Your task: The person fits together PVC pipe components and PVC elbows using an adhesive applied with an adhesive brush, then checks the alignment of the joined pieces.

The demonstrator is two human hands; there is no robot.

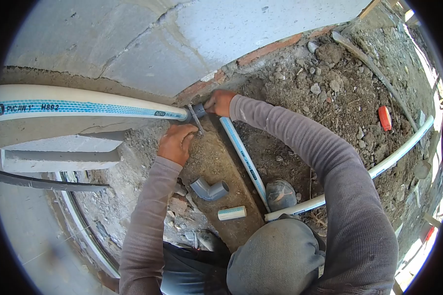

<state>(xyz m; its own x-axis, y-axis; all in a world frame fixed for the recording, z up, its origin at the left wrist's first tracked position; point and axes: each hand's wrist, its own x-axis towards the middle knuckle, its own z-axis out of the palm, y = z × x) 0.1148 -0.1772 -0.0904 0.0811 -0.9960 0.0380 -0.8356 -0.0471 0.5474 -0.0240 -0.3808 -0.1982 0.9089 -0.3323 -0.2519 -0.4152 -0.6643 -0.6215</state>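
In the head view, holding the grey joint [198, 110] with the right hand [220, 102] at 12 o'clock. At 9 o'clock, the left hand [174, 145], bent, with fingertips by the low end of a thin stick [196, 119]; hard to tell if gripping it. Grey joint at 1 o'clock from the left hand, at 8 o'clock from the right and touching it. Done, by the look of it: joint on the end of the big white pipe [98, 102]. Not joined: grey elbow [209, 191] and short pipe bit [232, 213], both loose near 6 o'clock on the dusty beam [206, 157].
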